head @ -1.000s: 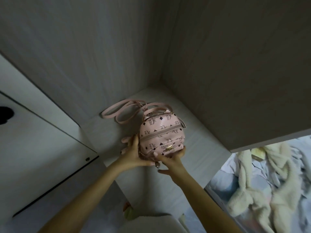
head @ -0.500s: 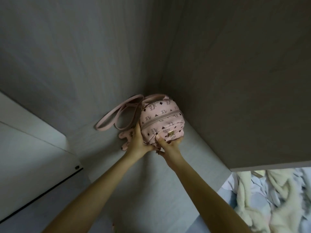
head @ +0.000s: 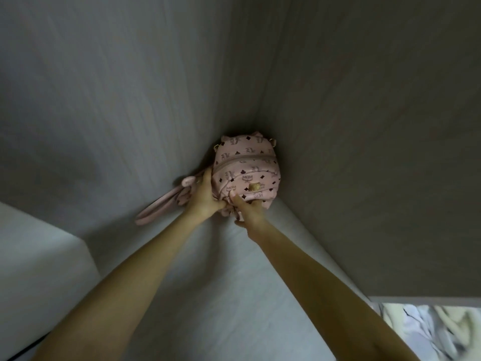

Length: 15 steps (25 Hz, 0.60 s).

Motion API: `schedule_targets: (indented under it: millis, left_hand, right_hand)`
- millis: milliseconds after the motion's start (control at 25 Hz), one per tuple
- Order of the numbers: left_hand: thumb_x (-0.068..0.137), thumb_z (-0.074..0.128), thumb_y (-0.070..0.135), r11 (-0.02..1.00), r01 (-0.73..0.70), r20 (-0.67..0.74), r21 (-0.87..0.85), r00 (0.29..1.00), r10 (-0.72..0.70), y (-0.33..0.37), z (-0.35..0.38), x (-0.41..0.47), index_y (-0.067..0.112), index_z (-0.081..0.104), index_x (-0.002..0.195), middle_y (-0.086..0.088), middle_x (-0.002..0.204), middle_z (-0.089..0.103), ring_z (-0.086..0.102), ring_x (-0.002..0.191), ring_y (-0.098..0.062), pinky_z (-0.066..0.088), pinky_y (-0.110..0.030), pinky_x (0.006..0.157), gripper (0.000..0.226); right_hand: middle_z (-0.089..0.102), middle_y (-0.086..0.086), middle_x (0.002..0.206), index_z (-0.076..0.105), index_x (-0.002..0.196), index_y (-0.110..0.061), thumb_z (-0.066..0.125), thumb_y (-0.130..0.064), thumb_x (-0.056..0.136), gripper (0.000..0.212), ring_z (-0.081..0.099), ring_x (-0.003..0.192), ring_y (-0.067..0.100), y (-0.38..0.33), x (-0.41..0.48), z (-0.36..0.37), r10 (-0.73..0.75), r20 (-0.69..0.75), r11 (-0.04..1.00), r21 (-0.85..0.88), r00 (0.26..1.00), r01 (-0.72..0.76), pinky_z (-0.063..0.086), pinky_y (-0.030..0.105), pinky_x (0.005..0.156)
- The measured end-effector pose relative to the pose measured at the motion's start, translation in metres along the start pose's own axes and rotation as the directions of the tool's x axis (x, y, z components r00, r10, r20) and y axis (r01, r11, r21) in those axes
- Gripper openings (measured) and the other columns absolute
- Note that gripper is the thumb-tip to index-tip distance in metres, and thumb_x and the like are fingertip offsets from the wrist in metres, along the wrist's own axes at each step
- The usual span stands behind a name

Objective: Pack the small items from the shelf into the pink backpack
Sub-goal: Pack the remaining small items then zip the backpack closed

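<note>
A small pink backpack [head: 246, 170] with a dark logo print and a gold plate stands in the far corner of the pale shelf [head: 234, 282], against the back and right walls. Its zip looks closed. My left hand [head: 204, 195] grips its lower left side, with the pink straps [head: 166, 204] trailing out to the left behind my fingers. My right hand [head: 247, 211] grips the bottom front edge, thumb pressed on the front pocket. No small items show on the shelf.
Grey wood-grain walls [head: 364, 126] close in the shelf at the back and right. A white panel [head: 39, 269] sits at the lower left. Crumpled cloth [head: 429, 332] lies below the shelf at the lower right.
Both hands have pushed the backpack farther back into the shelf corner. The straps have bunched up at its left, and my view has moved closer.
</note>
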<state>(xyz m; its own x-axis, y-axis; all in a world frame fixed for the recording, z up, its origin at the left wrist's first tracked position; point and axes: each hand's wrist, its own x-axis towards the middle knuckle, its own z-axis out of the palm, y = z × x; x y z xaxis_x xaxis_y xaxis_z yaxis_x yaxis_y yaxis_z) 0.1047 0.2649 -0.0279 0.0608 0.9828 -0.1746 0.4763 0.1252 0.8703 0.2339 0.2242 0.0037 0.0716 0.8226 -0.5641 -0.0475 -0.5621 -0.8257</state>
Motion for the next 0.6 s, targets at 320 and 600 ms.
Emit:
schedule_targets:
  millis: [320, 600]
  left_hand:
    - [0.064, 0.080, 0.007, 0.992, 0.040, -0.217, 0.119, 0.976, -0.013, -0.006, 0.009, -0.027, -0.005, 0.041, 0.119, -0.025, 0.121, 0.050, 0.048, 0.114, -0.039, 0.043, -0.046, 0.092, 0.069]
    - [0.075, 0.073, 0.007, 0.997, 0.000, -0.149, 0.073, 0.989, 0.011, -0.002, -0.004, 0.001, 0.008, 0.039, 0.136, -0.015, 0.134, 0.050, 0.047, 0.125, -0.030, 0.037, -0.028, 0.098, 0.069]
  right_hand:
    - [0.059, 0.002, 0.102, 0.038, 0.122, -0.018, 0.052, -0.016, 0.096, 0.029, 0.058, 0.075, 0.013, -0.002, 0.003, -0.019, -0.105, 0.153, 0.983, -0.136, 0.983, 0.126, 0.055, 0.041, 0.076]
    - [0.058, -0.005, 0.087, 0.017, 0.133, -0.013, 0.042, -0.020, 0.100, 0.042, 0.064, 0.091, 0.043, -0.009, 0.016, 0.014, -0.106, 0.046, 0.993, -0.048, 0.993, 0.108, 0.051, 0.058, 0.077]
